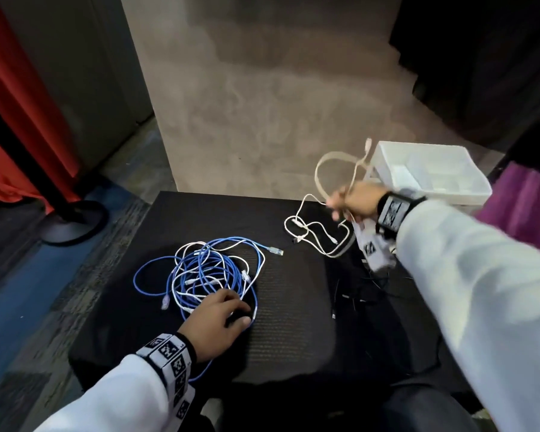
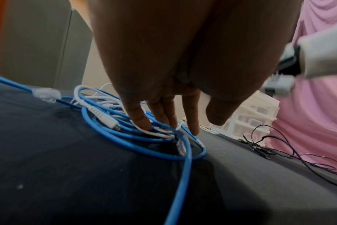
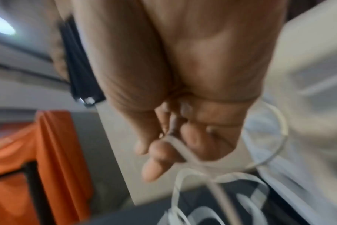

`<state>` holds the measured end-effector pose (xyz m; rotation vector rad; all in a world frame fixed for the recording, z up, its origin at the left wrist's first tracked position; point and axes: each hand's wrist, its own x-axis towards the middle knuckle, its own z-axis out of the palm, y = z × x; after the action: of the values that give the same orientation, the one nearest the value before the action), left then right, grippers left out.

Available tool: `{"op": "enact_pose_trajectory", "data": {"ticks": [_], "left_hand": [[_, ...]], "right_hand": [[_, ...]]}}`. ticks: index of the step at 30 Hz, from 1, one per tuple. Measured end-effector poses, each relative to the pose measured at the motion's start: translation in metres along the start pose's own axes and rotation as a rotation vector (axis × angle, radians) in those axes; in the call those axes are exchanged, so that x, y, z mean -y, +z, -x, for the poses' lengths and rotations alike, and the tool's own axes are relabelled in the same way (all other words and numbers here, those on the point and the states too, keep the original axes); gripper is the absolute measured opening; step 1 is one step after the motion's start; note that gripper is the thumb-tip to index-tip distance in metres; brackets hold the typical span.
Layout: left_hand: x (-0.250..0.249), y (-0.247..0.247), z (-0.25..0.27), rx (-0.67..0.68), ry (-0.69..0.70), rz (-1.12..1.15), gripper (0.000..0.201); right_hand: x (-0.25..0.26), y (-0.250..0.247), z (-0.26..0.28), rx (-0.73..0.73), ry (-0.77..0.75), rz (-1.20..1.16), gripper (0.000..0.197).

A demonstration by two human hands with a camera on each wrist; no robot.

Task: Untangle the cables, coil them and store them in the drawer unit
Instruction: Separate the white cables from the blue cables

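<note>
The left hand [image 1: 214,322] rests with straight fingers [image 2: 139,118] pressing a tangle of round blue and white cables [image 1: 200,272], sprawled in loose loops on the black cloth table [image 1: 293,322]. Farther right, the right hand [image 1: 354,202] grips a flat beige cable [image 1: 328,163], its loop arching upward, plug end up. Behind stands the translucent plastic drawer unit [image 1: 430,169].

Black cloth-covered table [image 1: 293,332], mesh texture at centre. Red drape [image 1: 16,126] far left, behind black post on round base [image 1: 72,222]. Grey panel [image 1: 85,73] beside drape. Beige wall [image 1: 262,88] beyond table. Pink-purple fabric [image 1: 524,207] at right edge. Blue-grey carpet [image 1: 19,307] at left.
</note>
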<state>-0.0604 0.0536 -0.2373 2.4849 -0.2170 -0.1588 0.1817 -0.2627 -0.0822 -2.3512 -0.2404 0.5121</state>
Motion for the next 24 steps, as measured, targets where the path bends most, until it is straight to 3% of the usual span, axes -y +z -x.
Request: {"op": "enact_pose_trajectory", "data": {"ticks": [2, 4, 9, 12, 15, 17, 21, 24], "left_hand": [[0.001, 0.001, 0.001, 0.000, 0.002, 0.014, 0.063], [0.002, 0.002, 0.002, -0.016, 0.010, 0.021, 0.061], [0.004, 0.002, 0.002, -0.033, 0.025, 0.007, 0.057], [0.004, 0.002, 0.002, -0.037, 0.028, 0.008, 0.054], [0.002, -0.001, 0.003, -0.058, 0.022, 0.087, 0.029], [-0.002, -0.007, 0.002, -0.142, -0.005, 0.205, 0.011], [-0.001, -0.017, 0.003, -0.419, -0.106, 0.163, 0.013], [-0.007, -0.015, 0.003, -0.319, -0.139, 0.106, 0.013]], "right_hand": [[-0.039, 0.026, -0.003, -0.058, 0.177, 0.189, 0.035], [-0.056, 0.040, -0.003, -0.074, 0.220, 0.324, 0.037], [-0.056, 0.037, -0.007, -0.158, 0.231, 0.555, 0.042], [-0.045, 0.033, 0.006, -0.222, 0.208, 0.555, 0.043], [-0.028, 0.035, 0.033, -0.261, 0.116, 0.596, 0.047], [-0.020, 0.043, 0.058, -0.328, 0.029, 0.525, 0.041], [-0.013, 0.085, 0.111, -0.242, -0.065, 0.215, 0.023], [-0.020, 0.132, 0.129, -0.167, -0.098, 0.087, 0.018]]}}
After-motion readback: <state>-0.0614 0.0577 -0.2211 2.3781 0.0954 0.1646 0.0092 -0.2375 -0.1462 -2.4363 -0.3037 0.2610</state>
